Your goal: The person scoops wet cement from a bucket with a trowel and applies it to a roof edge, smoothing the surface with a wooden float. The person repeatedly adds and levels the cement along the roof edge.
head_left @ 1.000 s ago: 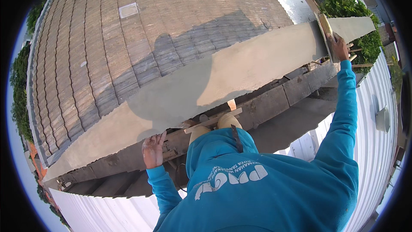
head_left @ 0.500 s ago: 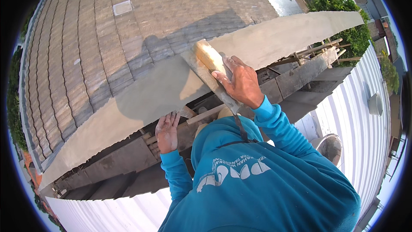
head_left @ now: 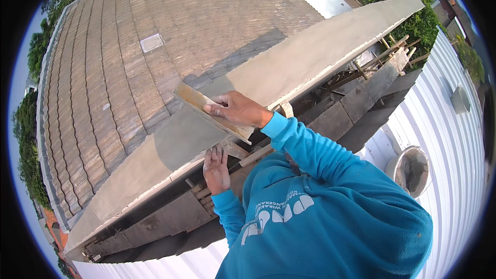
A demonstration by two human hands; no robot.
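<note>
My right hand (head_left: 237,109) is closed round a long plastering float (head_left: 193,98), its thumb over the near side. The float lies slantwise across a band of smooth grey mortar (head_left: 186,137) along the roof edge. My left hand (head_left: 216,170) rests against the band's near edge, just below the float, with its fingers stretched out and nothing in them. Pale mortar dust marks the left hand's fingers. The float's underside is hidden.
Brown roof tiles (head_left: 124,57) spread beyond the band. Below its near edge lie wooden sticks and dark boards (head_left: 165,217). On the right, a mortar-stained bucket (head_left: 408,170) stands on white corrugated sheeting (head_left: 439,124), with another pale container (head_left: 460,101) farther off.
The float and my right hand have moved left along the mortar band, toward my left hand. My left hand stays at the near edge. The view has shifted, showing more of the roof.
</note>
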